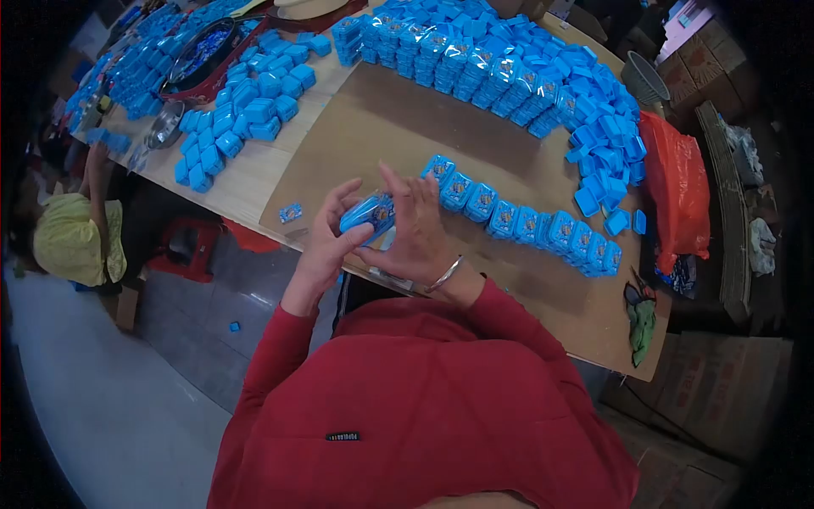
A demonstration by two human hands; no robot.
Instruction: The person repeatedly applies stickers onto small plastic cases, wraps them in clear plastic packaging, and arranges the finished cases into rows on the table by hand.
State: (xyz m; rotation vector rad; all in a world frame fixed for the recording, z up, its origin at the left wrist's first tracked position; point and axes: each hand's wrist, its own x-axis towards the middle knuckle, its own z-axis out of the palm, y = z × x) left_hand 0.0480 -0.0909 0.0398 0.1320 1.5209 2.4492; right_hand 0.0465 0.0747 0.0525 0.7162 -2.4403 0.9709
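My left hand point(326, 242) is closed round a small blue plastic box point(366, 214) with a shiny clear surface, its thumb pressed on the near side. My right hand point(417, 227), with a bangle at the wrist, holds the box's right side between curved thumb and raised fingers. Both hands are above the board's near edge. Just to their right runs a row of short stacks of blue boxes point(482, 201) with printed cards on top. A loose printed card point(290, 212) lies flat to the left of my left hand.
Tall stacks of blue boxes point(454, 64) and a heap of loose blue trays point(606, 136) line the board's far side. More blue boxes point(246, 110) lie left. A red bag point(676, 191) and green cloth point(642, 322) are right. Another person's yellow garment point(72, 237) shows far left.
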